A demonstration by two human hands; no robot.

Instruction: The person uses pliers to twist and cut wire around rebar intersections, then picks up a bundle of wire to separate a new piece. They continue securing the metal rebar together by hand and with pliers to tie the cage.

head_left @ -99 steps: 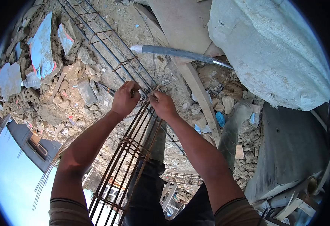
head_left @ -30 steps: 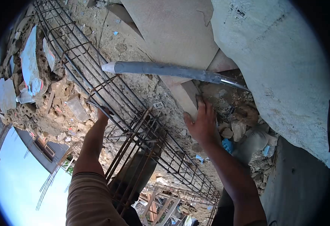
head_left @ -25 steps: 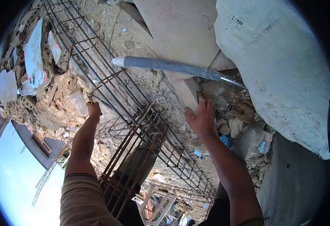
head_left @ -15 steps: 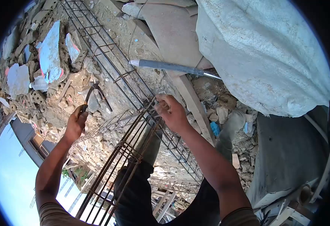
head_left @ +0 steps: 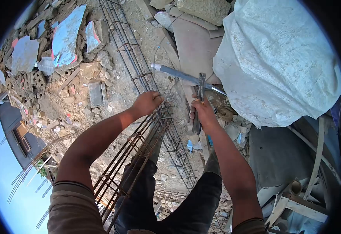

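A rusty rebar cage (head_left: 137, 142) rises from the bottom of the view between my legs and meets a darker rebar cage (head_left: 127, 46) running from the top left down to the lower middle. My left hand (head_left: 148, 103) is closed at the junction of the cages; what its fingers hold there is too small to make out. To the right, my right hand (head_left: 203, 113) is wrapped round the handles of dark metal pincers (head_left: 201, 84), whose head points up.
Broken blue-painted slabs (head_left: 69, 35) and rubble lie at the left. A grey pole with a pale tip (head_left: 174, 72) lies beyond the pincers. At the right are a large white sack (head_left: 275, 66), a dark sheet (head_left: 279, 152) and wooden pieces (head_left: 303, 208).
The pincers have passed from my left hand to my right. My left hand has moved right onto the cage junction, while my right hand has moved off it to the right. The view has shifted.
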